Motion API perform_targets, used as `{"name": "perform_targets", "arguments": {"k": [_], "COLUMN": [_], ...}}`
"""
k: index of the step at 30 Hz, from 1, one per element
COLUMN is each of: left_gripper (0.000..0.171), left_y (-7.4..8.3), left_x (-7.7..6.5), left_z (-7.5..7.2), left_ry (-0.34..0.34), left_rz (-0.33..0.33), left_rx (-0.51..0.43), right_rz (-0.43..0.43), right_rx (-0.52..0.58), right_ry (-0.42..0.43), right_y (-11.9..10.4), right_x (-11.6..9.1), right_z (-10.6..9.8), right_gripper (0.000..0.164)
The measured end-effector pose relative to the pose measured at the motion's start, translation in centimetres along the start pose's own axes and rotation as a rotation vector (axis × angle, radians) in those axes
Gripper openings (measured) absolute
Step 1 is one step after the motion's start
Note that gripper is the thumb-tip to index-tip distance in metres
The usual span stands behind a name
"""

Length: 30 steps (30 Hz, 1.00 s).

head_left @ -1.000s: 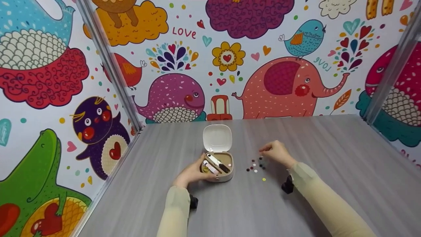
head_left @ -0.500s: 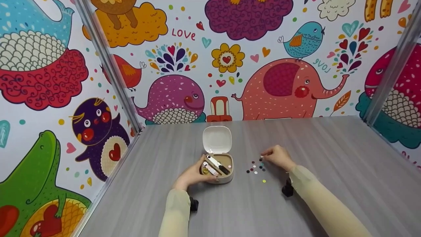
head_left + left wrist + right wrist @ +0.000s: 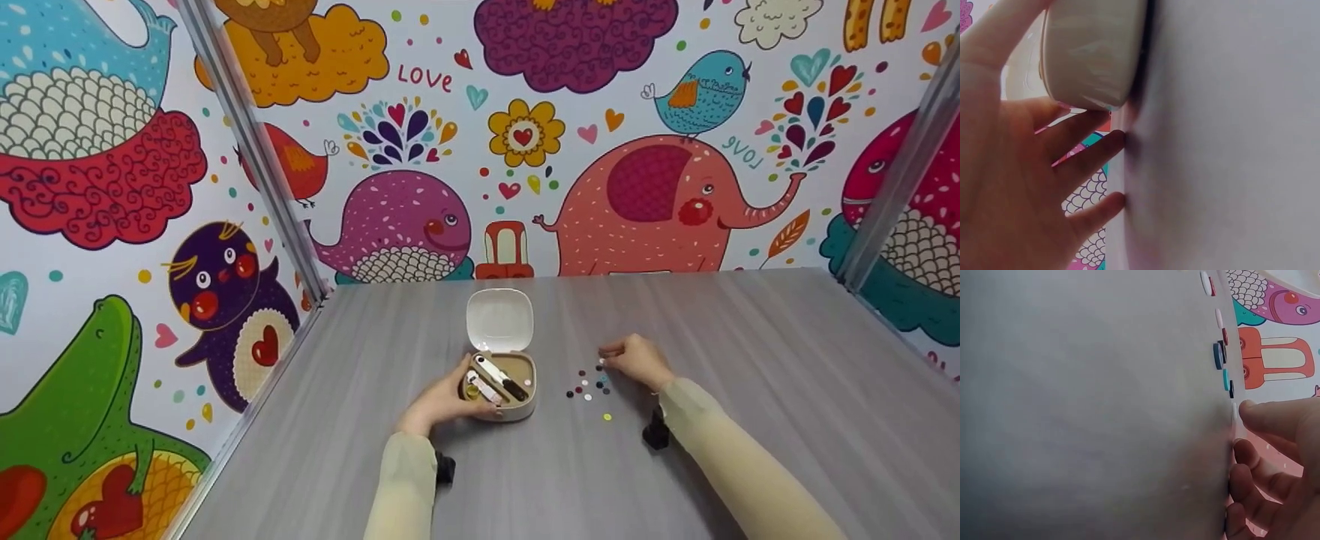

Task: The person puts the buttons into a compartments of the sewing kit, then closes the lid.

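Observation:
In the head view my left hand [image 3: 441,396] grips the left side of a small cream box [image 3: 517,411], thumb at the front. The box stands on the table with its white lid [image 3: 500,319] raised. Inside lie a slim white-and-black tool [image 3: 501,376], a pink-and-white item [image 3: 484,388], a yellow round piece [image 3: 472,391] and a pale pink button [image 3: 527,382]. My right hand [image 3: 636,361] has its fingertips down by the scattered buttons. In the right wrist view its thumb touches or nearly touches a white button [image 3: 1234,410] lying flat; the index finger stands apart from the thumb.
Several dark, red, white and teal buttons [image 3: 588,397] lie between the box and my right hand. A yellow button [image 3: 607,417] sits nearer the front. Printed walls bound the grey table [image 3: 375,330] at the back and sides.
My right hand has come down and slightly nearer, and a white button now shows at its fingertips. My left hand keeps its grip on the box.

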<state>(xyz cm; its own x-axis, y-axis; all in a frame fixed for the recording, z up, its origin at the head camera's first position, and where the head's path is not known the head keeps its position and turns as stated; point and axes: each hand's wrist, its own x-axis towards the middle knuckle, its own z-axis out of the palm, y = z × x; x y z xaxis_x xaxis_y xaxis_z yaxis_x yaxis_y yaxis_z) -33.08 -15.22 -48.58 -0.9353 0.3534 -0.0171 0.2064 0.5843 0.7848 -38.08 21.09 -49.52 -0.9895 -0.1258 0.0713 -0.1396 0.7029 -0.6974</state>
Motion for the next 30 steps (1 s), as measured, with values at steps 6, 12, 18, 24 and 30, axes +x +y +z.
{"name": "perform_targets", "arguments": {"k": [6, 12, 18, 24, 30], "left_gripper": [0.114, 0.114, 0.114, 0.115, 0.115], "left_y": [0.02, -0.11, -0.05, -0.07, -0.25], "left_x": [0.07, 0.21, 0.13, 0.21, 0.20], "left_z": [-0.11, -0.11, -0.12, -0.12, -0.12], "left_ry": [0.000, 0.006, 0.007, 0.003, 0.000], "left_rz": [0.001, 0.013, 0.013, 0.003, 0.003], "left_rx": [0.021, 0.067, 0.063, 0.046, 0.044], "right_rz": [0.011, -0.020, -0.021, 0.010, 0.016], "right_rx": [-0.010, -0.031, -0.053, -0.034, -0.021], "right_ry": [-0.009, 0.009, 0.014, 0.016, 0.022], "right_y": [-0.02, -0.01, -0.16, -0.37, -0.14], "right_x": [0.30, 0.36, 0.40, 0.23, 0.10], "right_z": [0.11, 0.18, 0.03, -0.18, -0.23], "right_gripper": [0.025, 0.021, 0.015, 0.011, 0.005]}}
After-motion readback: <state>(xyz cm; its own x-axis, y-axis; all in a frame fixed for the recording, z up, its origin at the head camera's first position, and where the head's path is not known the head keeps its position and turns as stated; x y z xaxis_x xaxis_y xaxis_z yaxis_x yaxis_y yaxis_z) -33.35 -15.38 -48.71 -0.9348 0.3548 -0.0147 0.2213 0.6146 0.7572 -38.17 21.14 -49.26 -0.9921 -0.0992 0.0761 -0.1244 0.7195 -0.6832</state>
